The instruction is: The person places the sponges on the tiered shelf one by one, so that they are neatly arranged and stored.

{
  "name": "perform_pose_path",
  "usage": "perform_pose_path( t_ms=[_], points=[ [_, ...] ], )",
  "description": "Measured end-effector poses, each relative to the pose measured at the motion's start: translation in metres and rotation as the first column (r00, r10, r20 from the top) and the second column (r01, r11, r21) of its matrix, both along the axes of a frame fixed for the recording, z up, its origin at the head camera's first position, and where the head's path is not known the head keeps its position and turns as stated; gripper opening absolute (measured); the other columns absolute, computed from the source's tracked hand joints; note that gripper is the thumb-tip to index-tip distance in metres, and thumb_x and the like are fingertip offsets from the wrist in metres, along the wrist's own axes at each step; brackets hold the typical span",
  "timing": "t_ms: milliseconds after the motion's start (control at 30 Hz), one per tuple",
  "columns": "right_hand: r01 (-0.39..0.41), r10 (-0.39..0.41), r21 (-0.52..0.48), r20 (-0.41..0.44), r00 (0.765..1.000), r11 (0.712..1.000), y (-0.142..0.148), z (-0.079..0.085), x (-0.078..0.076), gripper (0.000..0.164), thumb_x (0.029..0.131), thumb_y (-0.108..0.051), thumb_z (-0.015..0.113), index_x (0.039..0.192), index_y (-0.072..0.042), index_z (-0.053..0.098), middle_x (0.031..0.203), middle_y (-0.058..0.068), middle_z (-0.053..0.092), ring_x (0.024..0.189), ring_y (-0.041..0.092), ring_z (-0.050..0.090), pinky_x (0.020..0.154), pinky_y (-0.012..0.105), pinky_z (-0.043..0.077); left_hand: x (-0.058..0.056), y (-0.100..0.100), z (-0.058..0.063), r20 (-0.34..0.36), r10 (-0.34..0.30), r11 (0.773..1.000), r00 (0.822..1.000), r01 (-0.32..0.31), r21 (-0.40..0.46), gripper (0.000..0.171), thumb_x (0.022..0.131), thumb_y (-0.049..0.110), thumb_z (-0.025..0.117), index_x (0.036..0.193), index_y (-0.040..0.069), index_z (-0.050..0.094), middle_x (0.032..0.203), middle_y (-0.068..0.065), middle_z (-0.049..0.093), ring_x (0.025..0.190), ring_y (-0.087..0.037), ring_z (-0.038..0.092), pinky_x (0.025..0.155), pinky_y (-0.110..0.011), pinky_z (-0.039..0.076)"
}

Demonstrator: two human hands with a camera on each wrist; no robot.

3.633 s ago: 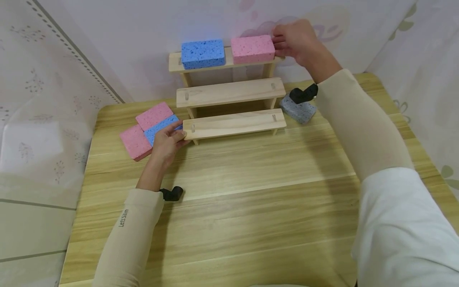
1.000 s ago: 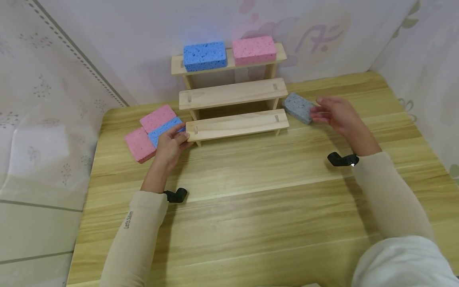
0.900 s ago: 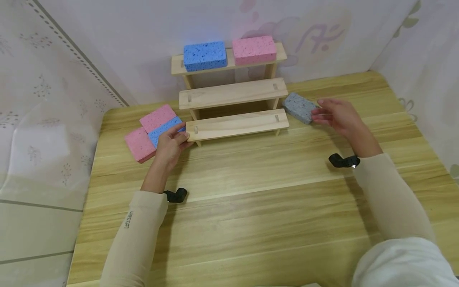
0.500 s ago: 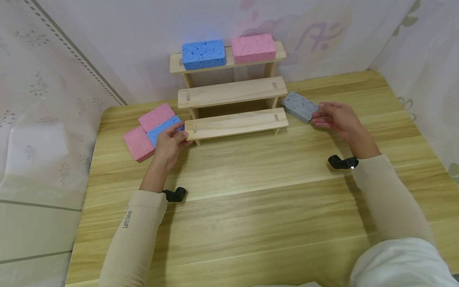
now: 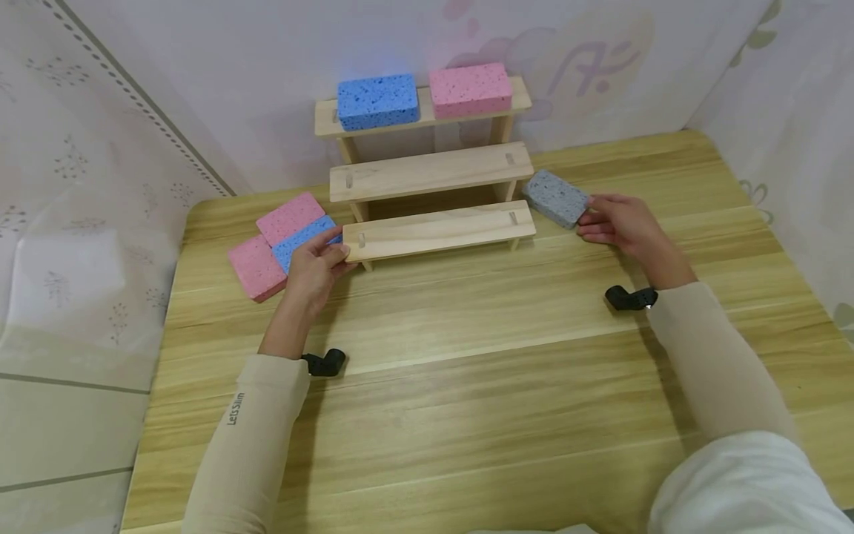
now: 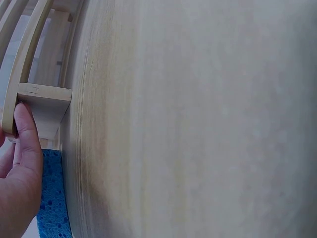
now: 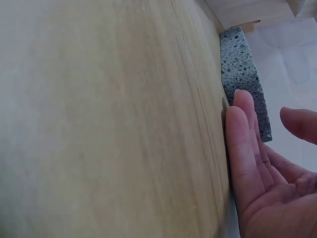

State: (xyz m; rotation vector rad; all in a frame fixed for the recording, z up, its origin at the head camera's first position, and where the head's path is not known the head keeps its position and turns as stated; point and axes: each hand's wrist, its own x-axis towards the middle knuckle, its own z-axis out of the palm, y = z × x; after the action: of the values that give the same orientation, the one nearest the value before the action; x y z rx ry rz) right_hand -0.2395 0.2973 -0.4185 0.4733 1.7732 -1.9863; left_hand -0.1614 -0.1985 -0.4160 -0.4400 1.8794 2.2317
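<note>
Pinching shelf (image 5: 430,232) with left hand (image 5: 310,271), wide at grey sponge (image 5: 556,199) with right hand (image 5: 626,226) — seemingly done with sponge pair (image 5: 378,104) above grips, not loose four (image 5: 257,268) alongside.

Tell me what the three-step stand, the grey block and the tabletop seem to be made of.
Three-step stand: pale wood, apparently unvarnished; fine grain runs along its boards.
Grey block: probably cellulose sponge, matt; dark pores pit its surface.
Tabletop: wood-look with a soft sheen; yellowish streaked grain shows, but whether solid wood or printed laminate, I cannot tell.
</note>
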Motion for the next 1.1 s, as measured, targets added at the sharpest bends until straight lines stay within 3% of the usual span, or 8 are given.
perform_pose_path(
  t_ms=[233,467,1100],
  points=[
    [-0.007,0.007,0.062,-0.003,1.0,0.998,-0.0034,-0.0007,-0.0016,0.056,0.098,-0.023,0.06,0.145,-0.002,0.038,0.079,0.005,0.068,0.069,0.017,0.071,0.066,0.029,0.061,0.0004,0.0006,0.001,0.004,0.006,1.0,1.0,-0.006,-0.001,0.052,0.099,0.001,0.052,0.149,0.006,0.039,0.105,-0.007,0.056,0.093,-0.013,0.064,0.08,-0.019,0.057],
    [-0.022,0.026,0.117,-0.026,0.999,0.993,-0.0063,-0.0002,-0.0024,0.065,0.096,-0.021,0.062,0.15,-0.002,0.032,0.08,0.004,0.068,0.068,0.015,0.07,0.065,0.027,0.061,0.0003,0.0011,0.0018,0.003,0.008,1.0,1.0,-0.008,-0.003,0.052,0.099,0.001,0.051,0.149,0.005,0.038,0.105,-0.007,0.056,0.092,-0.012,0.064,0.081,-0.02,0.057],
    [-0.015,0.015,0.145,-0.001,1.0,0.989,-0.0069,0.0011,-0.0047,0.06,0.096,-0.019,0.062,0.147,-0.002,0.035,0.079,0.003,0.068,0.068,0.015,0.071,0.065,0.028,0.061,0.0015,0.0012,0.0022,0.002,-0.003,1.0,1.0,0.003,-0.017,0.052,0.099,0.002,0.052,0.149,0.007,0.038,0.108,-0.008,0.055,0.094,-0.012,0.064,0.083,-0.02,0.056]
  ],
)
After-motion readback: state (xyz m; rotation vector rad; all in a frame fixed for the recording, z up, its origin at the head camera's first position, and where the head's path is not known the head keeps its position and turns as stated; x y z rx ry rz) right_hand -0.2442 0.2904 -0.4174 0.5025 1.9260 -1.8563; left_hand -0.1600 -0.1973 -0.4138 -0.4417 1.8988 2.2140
